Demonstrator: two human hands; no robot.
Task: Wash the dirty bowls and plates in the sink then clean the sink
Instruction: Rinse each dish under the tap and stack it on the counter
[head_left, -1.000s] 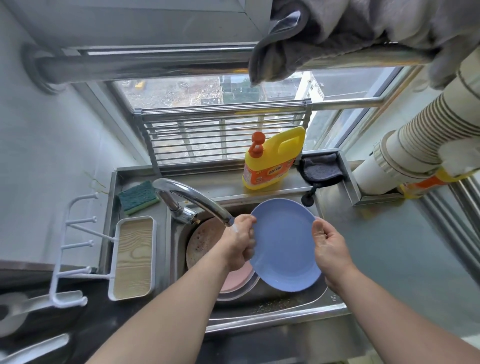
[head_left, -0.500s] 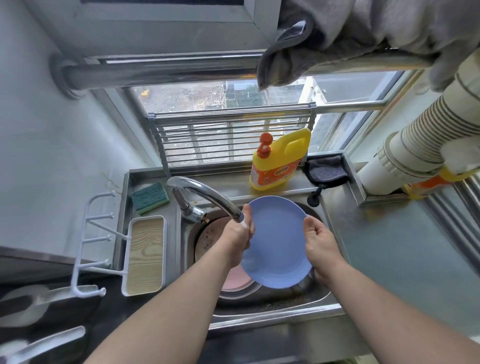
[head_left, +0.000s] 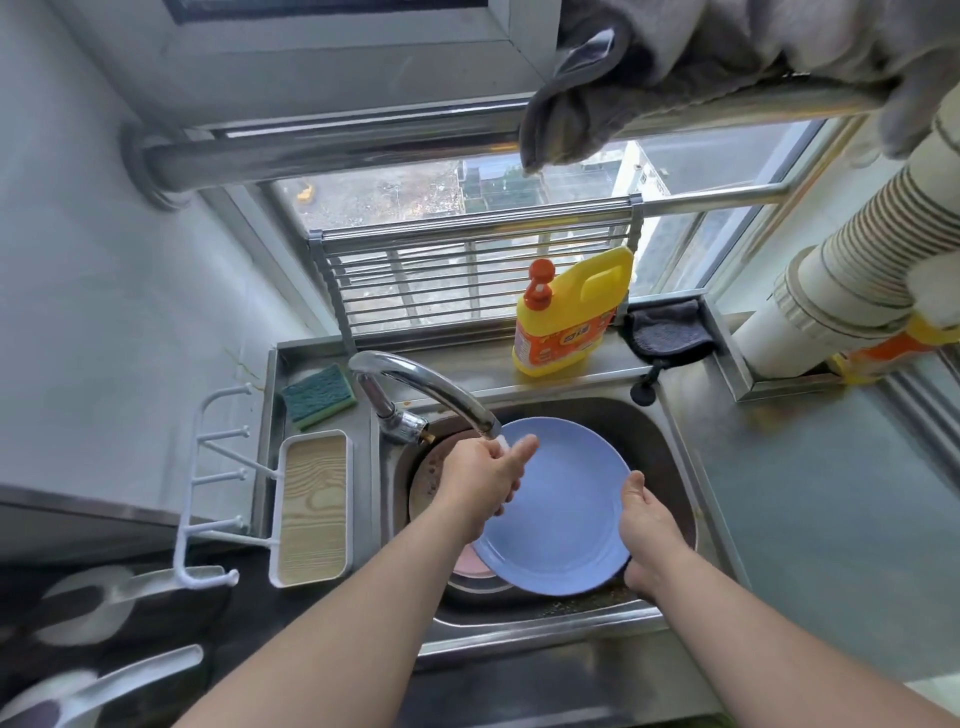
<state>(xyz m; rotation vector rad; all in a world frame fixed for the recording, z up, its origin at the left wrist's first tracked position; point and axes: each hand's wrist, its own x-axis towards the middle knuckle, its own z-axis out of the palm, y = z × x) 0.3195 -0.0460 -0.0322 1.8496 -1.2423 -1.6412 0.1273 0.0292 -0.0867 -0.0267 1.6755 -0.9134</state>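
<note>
head view: one wide-angle frame, looking down at the sink (head_left: 670, 447) in the lower middle.
blue plate (head_left: 563, 512): tilted over the basin, centre of frame; its lower edge hangs over the near rim, its upper edge sits just under the tap (head_left: 426, 387) spout.
left hand (head_left: 480, 475): on the plate's left edge under the spout, fingers loosely extended across the face, thumb hidden behind; water falls onto the fingers.
right hand (head_left: 647, 519): grips the plate's right edge, thumb on the face, fingers curled behind.
pink plate (head_left: 470, 564): a sliver shows in the basin under the blue one's lower left edge.
brown plate (head_left: 428, 480): lies in the basin, left of the left hand, mostly covered.
basin room: bare wall shows only along the far and right sides.
soap bottle (head_left: 569, 317): stands on the back ledge, upper right of the tap.
sponge (head_left: 318, 397): on the ledge left of the tap.
tray (head_left: 311, 506): left of the basin, touching its rim.
</note>
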